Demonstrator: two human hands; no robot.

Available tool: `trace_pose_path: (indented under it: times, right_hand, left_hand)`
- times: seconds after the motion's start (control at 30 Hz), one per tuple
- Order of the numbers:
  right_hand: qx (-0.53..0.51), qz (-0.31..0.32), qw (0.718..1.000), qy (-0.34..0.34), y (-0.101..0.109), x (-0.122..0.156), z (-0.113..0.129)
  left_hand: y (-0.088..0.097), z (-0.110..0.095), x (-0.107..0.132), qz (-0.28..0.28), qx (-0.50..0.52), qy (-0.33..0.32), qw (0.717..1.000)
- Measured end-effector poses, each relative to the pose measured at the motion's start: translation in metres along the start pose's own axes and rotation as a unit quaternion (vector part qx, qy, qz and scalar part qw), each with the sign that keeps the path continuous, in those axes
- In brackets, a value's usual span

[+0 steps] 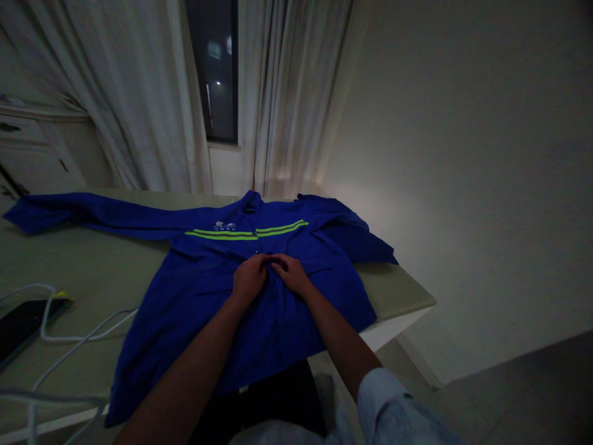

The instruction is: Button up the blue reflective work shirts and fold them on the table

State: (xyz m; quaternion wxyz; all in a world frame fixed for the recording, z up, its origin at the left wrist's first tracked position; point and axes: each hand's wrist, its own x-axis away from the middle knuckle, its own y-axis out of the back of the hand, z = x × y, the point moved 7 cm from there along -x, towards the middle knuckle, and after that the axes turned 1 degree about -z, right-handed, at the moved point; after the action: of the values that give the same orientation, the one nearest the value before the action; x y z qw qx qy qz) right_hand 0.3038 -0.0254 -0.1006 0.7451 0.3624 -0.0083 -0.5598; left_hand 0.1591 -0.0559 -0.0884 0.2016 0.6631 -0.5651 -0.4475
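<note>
A blue work jacket [296,334] with bright yellow-green chest stripes is spread front up across the table, its hem hanging over the near edge. One sleeve stretches out to the left; the other lies bent at the right. My left hand [250,277] and my right hand [291,272] meet at the middle of the front opening, below the stripes. Fingers of both are closed in a pinch on the jacket's front edge, with the cloth bunched between them. Whatever small part sits under the fingertips is hidden. A button shows just above them.
On the left of the green-topped table [139,272] lies a dark phone [28,321] beside a looped white cable [83,339]. Curtains [296,93] and a window stand behind. A bare wall [472,185] rises at the right, and a cabinet [41,148] is far left.
</note>
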Motion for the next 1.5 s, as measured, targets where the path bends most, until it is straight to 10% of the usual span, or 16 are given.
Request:
trace_pose_path:
  times: [1.5]
  right_hand:
    - [0.011, -0.001, 0.999, -0.048, -0.0004, -0.0001, -0.0062]
  left_hand:
    - [-0.0034, -0.0030, 0.0021, 0.033, -0.055, 0.018, 0.998]
